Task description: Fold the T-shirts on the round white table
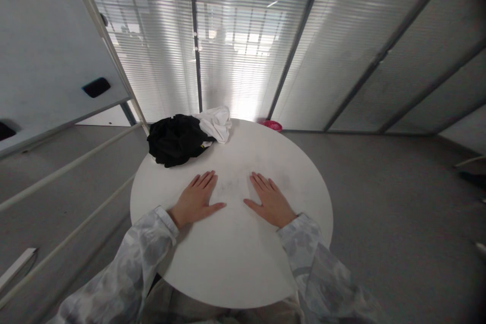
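My left hand [197,198] lies flat on the round white table [231,258], thumb stretched to the right and fingers pointing away from me. Across from it, my right hand [270,199] also rests flat on the tabletop, its thumb pointing left. Both hands hold nothing. Beyond my left hand, at the table's far left edge, is a crumpled heap of black cloth [176,139]. A bunched white cloth [217,122] lies against its right side. Neither hand touches the cloths.
A whiteboard [49,35] on a pale metal frame [72,174] stands close on the left, with a black eraser-like block [96,87] on it. Behind the table, a pink basket [272,125] sits by the glass wall with blinds [243,50]. Grey floor [379,202] extends to the right.
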Demonstrator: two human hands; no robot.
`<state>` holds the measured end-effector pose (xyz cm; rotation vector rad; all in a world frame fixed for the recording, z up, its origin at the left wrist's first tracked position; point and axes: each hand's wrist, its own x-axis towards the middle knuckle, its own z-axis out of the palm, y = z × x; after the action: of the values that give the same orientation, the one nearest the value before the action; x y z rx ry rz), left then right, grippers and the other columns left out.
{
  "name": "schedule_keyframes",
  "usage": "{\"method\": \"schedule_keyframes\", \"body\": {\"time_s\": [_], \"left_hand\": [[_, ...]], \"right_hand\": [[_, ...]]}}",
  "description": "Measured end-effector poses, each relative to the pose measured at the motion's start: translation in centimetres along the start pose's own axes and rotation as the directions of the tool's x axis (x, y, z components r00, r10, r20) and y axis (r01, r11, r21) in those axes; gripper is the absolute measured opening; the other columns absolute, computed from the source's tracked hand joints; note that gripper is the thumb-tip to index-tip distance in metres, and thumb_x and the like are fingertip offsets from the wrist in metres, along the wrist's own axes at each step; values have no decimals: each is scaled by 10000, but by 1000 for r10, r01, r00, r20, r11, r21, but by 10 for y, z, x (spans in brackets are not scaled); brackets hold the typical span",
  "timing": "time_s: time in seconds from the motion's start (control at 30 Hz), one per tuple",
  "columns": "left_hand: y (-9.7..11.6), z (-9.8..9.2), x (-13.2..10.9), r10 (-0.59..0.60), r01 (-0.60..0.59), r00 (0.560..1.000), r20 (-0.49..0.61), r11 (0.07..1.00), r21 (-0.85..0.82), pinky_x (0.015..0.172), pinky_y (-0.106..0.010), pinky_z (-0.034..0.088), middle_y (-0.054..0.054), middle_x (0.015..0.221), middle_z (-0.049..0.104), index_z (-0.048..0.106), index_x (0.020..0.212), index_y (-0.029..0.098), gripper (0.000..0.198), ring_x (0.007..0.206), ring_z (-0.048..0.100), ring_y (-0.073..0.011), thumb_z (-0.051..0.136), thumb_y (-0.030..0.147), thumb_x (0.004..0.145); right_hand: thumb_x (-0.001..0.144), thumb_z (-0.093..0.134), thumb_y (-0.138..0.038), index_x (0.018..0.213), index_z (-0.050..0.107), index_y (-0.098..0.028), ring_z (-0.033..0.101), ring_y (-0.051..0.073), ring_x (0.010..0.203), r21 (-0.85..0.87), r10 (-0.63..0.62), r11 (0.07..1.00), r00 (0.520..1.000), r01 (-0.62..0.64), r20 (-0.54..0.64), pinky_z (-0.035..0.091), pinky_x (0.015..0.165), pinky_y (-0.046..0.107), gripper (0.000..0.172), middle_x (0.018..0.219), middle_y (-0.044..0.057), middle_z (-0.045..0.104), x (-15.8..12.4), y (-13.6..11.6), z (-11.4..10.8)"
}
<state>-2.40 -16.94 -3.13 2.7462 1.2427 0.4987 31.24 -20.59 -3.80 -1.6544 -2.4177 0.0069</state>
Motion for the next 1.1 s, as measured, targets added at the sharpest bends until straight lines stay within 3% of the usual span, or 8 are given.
{"method": "schedule_keyframes", "body": {"time_s": [0.23,0.37,0.47,0.57,0.67,0.87,0.97,1.1], "left_hand": [[-17,-14,17,-163,116,938,-305,979,-167,1230,-532,511,-129,1548,684,620,1540,271,595,1417,660,-331,577,637,1073],[-51,-32,37,-342,287,669,-660,938,-196,1256,-569,456,-144,1546,646,676,1379,249,453,1468,591,-359,658,556,1047],[-83,-35,50,-404,402,519,-753,893,-202,1320,-586,359,-195,1699,494,605,1498,198,694,1586,459,-393,779,594,955],[-110,-29,58,-504,481,495,-708,837,-260,1306,-585,363,-225,1683,514,564,1574,173,868,1566,481,-413,822,636,887],[-123,-24,61,-546,502,507,-667,816,-287,1255,-590,406,-194,1517,683,706,1421,198,563,1442,609,-400,713,560,989],[-107,-31,56,-514,417,442,-735,843,-339,1133,-510,528,-172,1257,799,771,1258,181,427,1225,744,-345,518,499,1129],[-84,-26,54,-407,263,530,-744,913,-311,1068,-447,590,-159,1275,794,746,1310,173,421,1196,765,-311,518,484,1139],[-47,-10,58,-39,-46,853,-520,988,-149,1095,-443,611,-144,1396,779,724,1429,204,412,1260,767,-303,559,406,1110]], "right_hand": [[1095,532,-632,1656,528,-203,507,335,1563,45,1,999,994,4,-107,399,1310,536,706,1713,141,538,10,4,-6],[1105,542,-492,1343,734,-223,665,317,1296,87,61,995,979,-45,-193,505,1173,488,407,1392,132,750,32,5,-12],[1099,549,-448,1235,754,-218,685,313,1191,78,96,994,969,-80,-228,517,1120,479,337,1261,132,775,49,5,-12],[1097,553,-430,1236,750,-216,683,308,1185,69,103,994,962,-88,-254,509,1116,471,323,1250,131,771,62,4,-9],[1098,558,-427,1200,754,-225,683,299,1174,74,96,994,960,-79,-264,506,1108,457,300,1236,121,771,65,4,-9],[1105,525,-447,1192,756,-234,698,290,1169,137,118,987,956,-83,-267,503,1121,450,326,1236,116,779,65,8,-6],[1109,499,-478,1285,733,-220,704,306,1208,224,169,969,938,-103,-301,511,1139,470,390,1282,137,771,68,15,0],[1125,437,-523,1536,592,-196,680,324,1304,373,250,924,875,-87,-414,530,1151,500,548,1415,179,723,71,22,3]]}}
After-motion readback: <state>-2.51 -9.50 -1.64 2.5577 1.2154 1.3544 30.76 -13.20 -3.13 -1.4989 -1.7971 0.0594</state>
